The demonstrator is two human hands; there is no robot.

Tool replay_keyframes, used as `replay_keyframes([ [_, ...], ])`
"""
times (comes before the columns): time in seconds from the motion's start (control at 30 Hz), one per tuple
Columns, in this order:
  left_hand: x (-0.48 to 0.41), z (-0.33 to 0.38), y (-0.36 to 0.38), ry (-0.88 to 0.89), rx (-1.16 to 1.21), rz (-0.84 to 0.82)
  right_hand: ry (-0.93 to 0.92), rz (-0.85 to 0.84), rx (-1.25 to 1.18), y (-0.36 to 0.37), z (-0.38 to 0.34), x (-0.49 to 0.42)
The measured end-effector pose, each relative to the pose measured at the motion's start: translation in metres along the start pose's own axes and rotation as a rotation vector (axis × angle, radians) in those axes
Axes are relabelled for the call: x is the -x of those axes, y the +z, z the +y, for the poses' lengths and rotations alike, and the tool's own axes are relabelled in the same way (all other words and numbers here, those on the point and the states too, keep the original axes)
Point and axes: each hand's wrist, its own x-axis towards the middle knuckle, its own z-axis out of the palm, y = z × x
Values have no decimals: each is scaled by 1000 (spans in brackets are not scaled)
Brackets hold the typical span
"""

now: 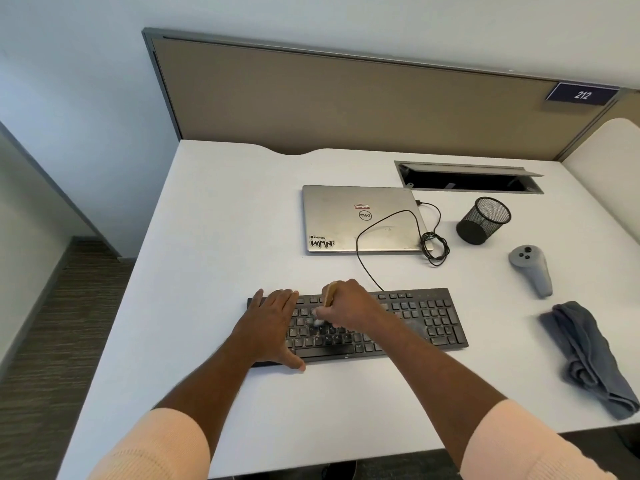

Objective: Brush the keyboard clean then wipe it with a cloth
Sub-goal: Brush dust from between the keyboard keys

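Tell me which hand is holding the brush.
The right hand grips the wooden-handled brush, bristles down on the keyboard; the left hand just lies flat on its left end, holding nothing.

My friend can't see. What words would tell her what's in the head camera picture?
The right hand holds a small brush on a black keyboard's keys while the left hand rests flat on its left end. A grey cloth lies on the white desk to the right.

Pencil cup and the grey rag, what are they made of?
The pencil cup looks like black wire mesh, probably metal: its wall is full of tiny holes you can see through. The grey rag looks like soft cloth, dull and not shiny, crumpled into folds.
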Motion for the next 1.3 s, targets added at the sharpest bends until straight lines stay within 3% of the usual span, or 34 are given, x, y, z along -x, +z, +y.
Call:
replay_keyframes([
  [0.13, 0, 0, 1, -1, 7, 7, -9, -96, 208, -15, 3, 2],
  [0.33, -1, 0, 1, 1, 5, 26, -107, -33, -22, -12, -1, -2],
  [0.43, -1, -1, 2, -1, 10, 24, -132, -71, 26, -6, 7, 0],
  [0.6, -2, -1, 3, -3, 4, 19, 5, -73, 129, -24, 30, 1],
  [0.8, -2, 0, 1, -12, -26, 4, -89, -74, -91, -22, 23, 6],
  [1.07, -3, -1, 3, -13, -21, 7, -18, -128, -9, -32, 58, 8],
  [1.3, -4, -2, 3, -4, -13, 7, -47, -71, -72, -39, 53, 11],
])
